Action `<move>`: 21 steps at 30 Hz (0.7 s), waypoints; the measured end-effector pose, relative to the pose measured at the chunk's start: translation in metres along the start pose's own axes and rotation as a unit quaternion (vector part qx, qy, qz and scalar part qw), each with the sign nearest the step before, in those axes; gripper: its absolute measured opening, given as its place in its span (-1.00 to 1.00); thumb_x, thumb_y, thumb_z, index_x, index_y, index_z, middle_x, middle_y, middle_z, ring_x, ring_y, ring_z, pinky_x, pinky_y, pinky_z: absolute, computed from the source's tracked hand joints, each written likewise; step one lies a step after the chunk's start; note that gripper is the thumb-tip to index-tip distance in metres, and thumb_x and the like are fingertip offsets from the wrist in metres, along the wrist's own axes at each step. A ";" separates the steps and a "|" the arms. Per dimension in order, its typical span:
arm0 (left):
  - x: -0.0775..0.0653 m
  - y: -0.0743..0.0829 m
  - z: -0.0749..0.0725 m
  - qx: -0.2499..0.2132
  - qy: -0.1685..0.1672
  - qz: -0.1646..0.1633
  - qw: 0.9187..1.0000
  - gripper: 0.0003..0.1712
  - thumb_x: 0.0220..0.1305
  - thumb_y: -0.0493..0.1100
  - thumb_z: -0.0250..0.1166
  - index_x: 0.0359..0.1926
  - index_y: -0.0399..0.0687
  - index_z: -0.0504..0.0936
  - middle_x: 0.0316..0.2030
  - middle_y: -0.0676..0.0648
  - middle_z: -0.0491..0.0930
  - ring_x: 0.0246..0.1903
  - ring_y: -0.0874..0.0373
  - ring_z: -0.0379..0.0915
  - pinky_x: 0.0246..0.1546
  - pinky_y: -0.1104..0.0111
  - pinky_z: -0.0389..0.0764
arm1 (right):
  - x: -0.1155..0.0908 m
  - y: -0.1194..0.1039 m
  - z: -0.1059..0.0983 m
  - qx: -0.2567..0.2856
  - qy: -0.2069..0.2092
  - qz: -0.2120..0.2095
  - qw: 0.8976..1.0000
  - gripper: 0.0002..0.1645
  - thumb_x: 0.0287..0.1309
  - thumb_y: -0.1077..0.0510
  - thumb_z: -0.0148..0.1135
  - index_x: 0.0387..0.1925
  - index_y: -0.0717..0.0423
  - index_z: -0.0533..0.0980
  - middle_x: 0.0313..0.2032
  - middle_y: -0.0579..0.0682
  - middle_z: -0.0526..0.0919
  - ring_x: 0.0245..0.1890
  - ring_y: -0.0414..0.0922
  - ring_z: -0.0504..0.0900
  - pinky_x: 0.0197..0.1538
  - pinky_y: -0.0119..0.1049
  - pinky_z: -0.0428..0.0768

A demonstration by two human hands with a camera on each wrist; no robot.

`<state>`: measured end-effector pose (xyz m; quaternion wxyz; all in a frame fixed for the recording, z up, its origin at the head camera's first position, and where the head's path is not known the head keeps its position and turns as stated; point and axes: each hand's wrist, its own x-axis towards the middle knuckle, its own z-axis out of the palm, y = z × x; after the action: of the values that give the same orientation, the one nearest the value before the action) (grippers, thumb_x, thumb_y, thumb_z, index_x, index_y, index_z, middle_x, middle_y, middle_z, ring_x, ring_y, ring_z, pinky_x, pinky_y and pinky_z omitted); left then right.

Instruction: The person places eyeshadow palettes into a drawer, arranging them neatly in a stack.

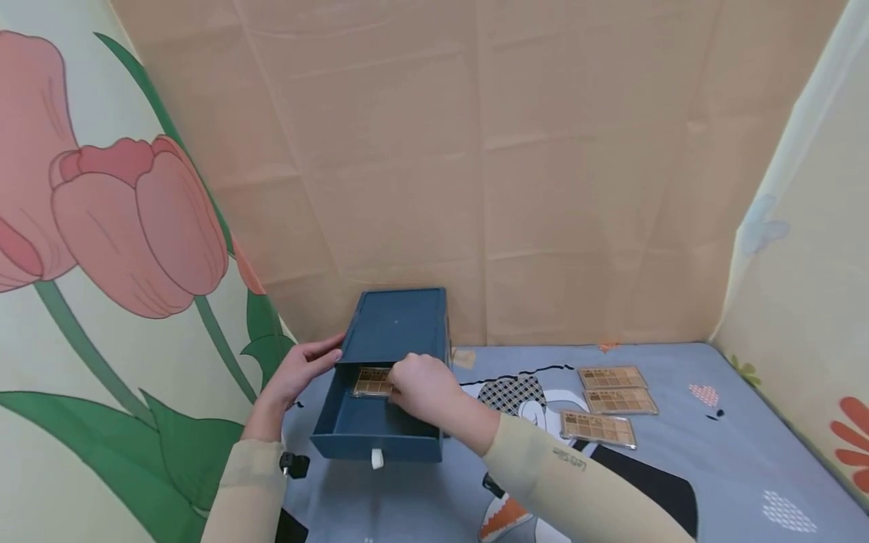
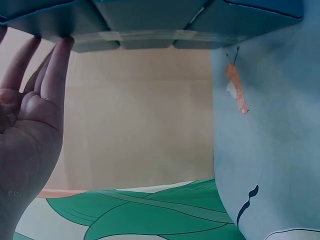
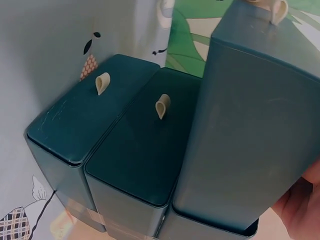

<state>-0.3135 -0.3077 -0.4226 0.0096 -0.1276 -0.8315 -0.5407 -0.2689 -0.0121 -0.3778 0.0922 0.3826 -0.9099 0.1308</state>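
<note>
Left hand (image 1: pixel 299 373): straight-fingered, fingertips against the blue drawer unit (image 1: pixel 397 324), presumably steadying it. Drawer (image 1: pixel 407 447): pulled out beneath the right hand (image 1: pixel 426 388), apparently for reach from above. Right hand: seems to pinch one palette (image 1: pixel 371 381) by its end (the fingers hide that part), the rest showing inside the drawer, left of the fingertips. Three palettes (image 1: pixel 614 402): well apart, to that hand's right.

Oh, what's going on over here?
A person's right hand reaches into the open top drawer of a blue drawer box, right by a flat palette; whether it grips the palette is hidden. The left hand touches the box's left side. Three more palettes lie on the patterned cloth to the right.
</note>
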 end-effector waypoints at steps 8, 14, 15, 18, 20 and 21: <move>0.000 -0.001 0.000 -0.003 -0.002 0.006 1.000 -0.40 0.60 -0.04 0.29 0.52 -0.16 0.48 0.48 -0.21 0.44 0.45 -0.17 0.37 0.41 -0.03 0.45 | -0.001 0.006 -0.001 0.087 -0.002 -0.008 0.996 -0.79 0.25 0.07 0.60 -0.13 0.04 0.85 -0.29 -0.16 0.85 -0.47 -0.39 0.67 -0.37 -0.51 0.64; 0.000 -0.001 0.000 -0.006 -0.002 0.007 1.000 -0.39 0.60 -0.03 0.29 0.52 -0.15 0.48 0.48 -0.21 0.44 0.45 -0.18 0.37 0.42 -0.11 0.40 | -0.003 0.016 -0.003 0.199 -0.005 0.002 0.980 -0.74 0.26 0.06 0.60 -0.08 0.09 0.84 -0.36 -0.20 0.80 -0.54 -0.37 0.57 -0.43 -0.50 0.59; 0.000 -0.002 0.000 -0.006 -0.001 0.007 1.000 -0.40 0.60 -0.03 0.29 0.52 -0.14 0.49 0.48 -0.21 0.44 0.45 -0.18 0.38 0.42 -0.11 0.40 | -0.004 0.017 -0.004 0.211 -0.005 0.003 0.977 -0.73 0.25 0.06 0.60 -0.07 0.09 0.84 -0.34 -0.20 0.81 -0.51 -0.37 0.60 -0.40 -0.50 0.62; 0.000 -0.003 0.000 -0.009 0.001 0.008 1.000 -0.40 0.60 -0.04 0.29 0.52 -0.14 0.49 0.48 -0.21 0.44 0.44 -0.17 0.39 0.42 -0.09 0.41 | -0.005 0.021 -0.006 0.246 -0.001 0.006 0.969 -0.73 0.25 0.07 0.60 -0.07 0.09 0.84 -0.27 -0.17 0.84 -0.42 -0.37 0.67 -0.31 -0.49 0.68; 0.000 -0.003 0.000 -0.011 0.001 0.006 1.000 -0.40 0.60 -0.04 0.29 0.52 -0.13 0.49 0.48 -0.21 0.44 0.44 -0.17 0.39 0.41 -0.04 0.44 | -0.006 0.024 -0.006 0.264 0.002 0.006 0.965 -0.73 0.26 0.07 0.59 -0.06 0.09 0.84 -0.24 -0.14 0.85 -0.39 -0.36 0.69 -0.29 -0.48 0.69; 0.000 -0.003 0.001 -0.013 0.000 0.006 1.000 -0.40 0.60 -0.04 0.29 0.53 -0.13 0.48 0.48 -0.21 0.44 0.44 -0.16 0.39 0.41 -0.02 0.45 | -0.007 0.026 -0.007 0.272 0.004 0.007 0.962 -0.73 0.27 0.07 0.59 -0.04 0.08 0.83 -0.22 -0.13 0.85 -0.37 -0.36 0.70 -0.27 -0.48 0.70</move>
<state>-0.3141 -0.3082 -0.4256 0.0113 -0.1321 -0.8239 -0.5510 -0.2818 0.0121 -0.3777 -0.0131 0.3867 -0.8422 0.3756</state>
